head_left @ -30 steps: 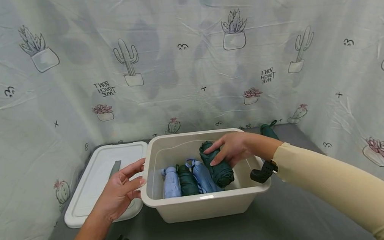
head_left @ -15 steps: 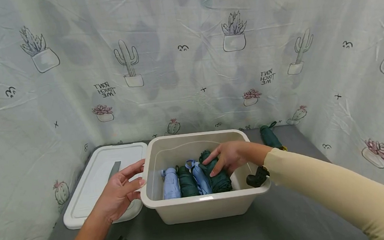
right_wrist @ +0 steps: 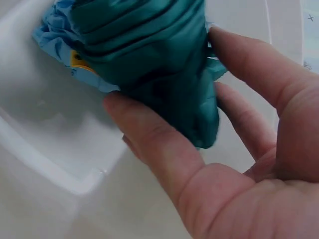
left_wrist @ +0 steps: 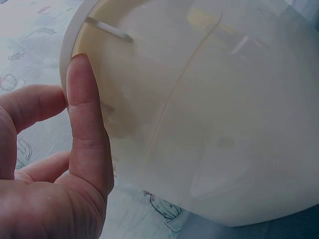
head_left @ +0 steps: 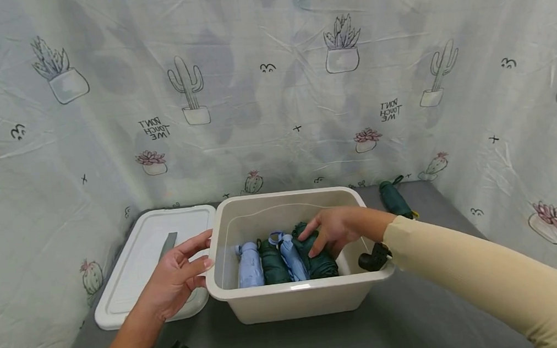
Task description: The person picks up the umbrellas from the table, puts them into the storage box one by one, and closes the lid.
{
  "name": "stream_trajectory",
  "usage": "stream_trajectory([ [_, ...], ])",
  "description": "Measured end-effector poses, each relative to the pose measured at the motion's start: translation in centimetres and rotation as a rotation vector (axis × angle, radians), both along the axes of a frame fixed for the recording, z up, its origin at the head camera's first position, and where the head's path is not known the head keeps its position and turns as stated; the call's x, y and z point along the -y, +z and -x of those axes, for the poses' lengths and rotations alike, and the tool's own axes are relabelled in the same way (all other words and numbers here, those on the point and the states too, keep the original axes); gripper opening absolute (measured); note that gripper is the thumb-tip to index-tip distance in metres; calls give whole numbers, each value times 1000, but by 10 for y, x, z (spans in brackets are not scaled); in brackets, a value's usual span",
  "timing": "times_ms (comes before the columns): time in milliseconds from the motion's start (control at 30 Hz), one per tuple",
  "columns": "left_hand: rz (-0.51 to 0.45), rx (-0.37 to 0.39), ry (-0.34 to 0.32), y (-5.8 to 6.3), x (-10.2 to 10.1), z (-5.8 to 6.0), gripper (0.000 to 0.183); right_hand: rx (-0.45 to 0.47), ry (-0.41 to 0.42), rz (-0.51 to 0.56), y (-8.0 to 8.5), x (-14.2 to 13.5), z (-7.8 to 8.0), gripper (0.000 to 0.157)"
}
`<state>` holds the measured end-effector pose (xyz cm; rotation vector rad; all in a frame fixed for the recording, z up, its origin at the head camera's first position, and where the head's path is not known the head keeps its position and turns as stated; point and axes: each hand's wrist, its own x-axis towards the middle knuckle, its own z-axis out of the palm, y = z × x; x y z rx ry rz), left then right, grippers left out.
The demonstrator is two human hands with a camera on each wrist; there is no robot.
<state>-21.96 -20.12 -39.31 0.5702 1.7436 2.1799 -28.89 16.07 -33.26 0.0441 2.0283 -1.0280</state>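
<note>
Between the right fingers (right_wrist: 251, 64) lies a green umbrella (right_wrist: 149, 55).

A potted-cactus-print fabric backdrop (head_left: 250, 132) enclosed the grey surface (head_left: 298, 343) at the rear and both sides; its lettering (head_left: 153, 128) appeared reversed. A white rectangular lid (head_left: 146, 252) lay flat at left.

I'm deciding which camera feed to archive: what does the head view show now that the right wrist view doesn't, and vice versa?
Only the head view shows the left hand touching the bin, the white lid and a green bundle outside.

Only the right wrist view shows a yellow patch by the blue fabric.

Both show the right hand gripping a dark green bundle.
</note>
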Motion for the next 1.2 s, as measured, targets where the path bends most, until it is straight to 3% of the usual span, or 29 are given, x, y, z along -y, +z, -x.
stream_trajectory([
  [333, 7, -2, 5, 2, -1, 0, 58, -20, 56, -81, 17, -7, 0, 51],
  [600, 12, 1, 12, 2, -1, -1, 58, -28, 70, -76, 20, -15, -1, 53],
  [767, 12, -2, 17, 1, -1, -1, 58, -70, 84, -65, 23, -20, 0, 46],
  [967, 12, -1, 16, 0, -2, 0, 58, -134, 131, 22, 33, -35, 0, 47],
  [1200, 21, 11, 27, 1, -2, 1, 59, -214, 94, 191, 36, -57, 0, 48],
])
